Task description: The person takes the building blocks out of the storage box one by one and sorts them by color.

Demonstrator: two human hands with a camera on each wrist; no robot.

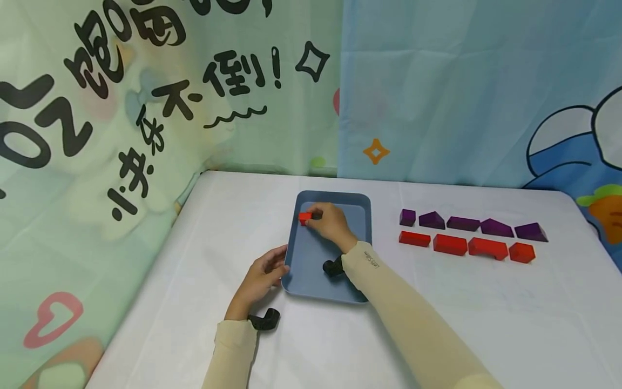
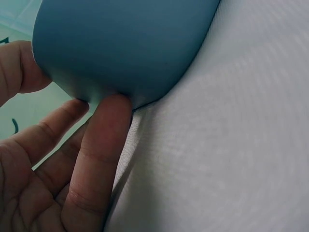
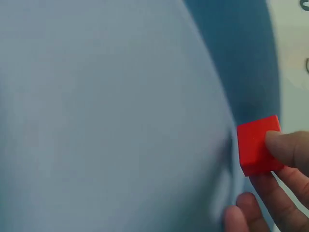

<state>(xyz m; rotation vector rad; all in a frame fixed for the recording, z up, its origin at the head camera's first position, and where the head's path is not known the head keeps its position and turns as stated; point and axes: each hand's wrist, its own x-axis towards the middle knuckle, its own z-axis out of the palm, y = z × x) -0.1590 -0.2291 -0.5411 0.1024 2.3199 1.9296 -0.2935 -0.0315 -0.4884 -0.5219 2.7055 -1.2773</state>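
Note:
A blue-grey tray (image 1: 313, 281) stands on the white table. My right hand (image 1: 331, 222) reaches over it and pinches a small red block (image 1: 305, 218) between thumb and fingers, near the tray's far left corner. In the right wrist view the red block (image 3: 256, 145) shows flat square faces, with the thumb on one side and fingers beneath, close to the tray wall (image 3: 231, 63). My left hand (image 1: 262, 274) holds the tray's left side. Up close, its fingers (image 2: 104, 145) press the outer wall (image 2: 120, 53) from below while the thumb lies at the rim.
Right of the tray, several purple blocks (image 1: 463, 223) of differing shapes form a row. In front of them runs a row of red blocks (image 1: 450, 245), one with an arched cutout. Printed curtains (image 1: 437, 108) hang behind the table (image 1: 486, 324) and on its left.

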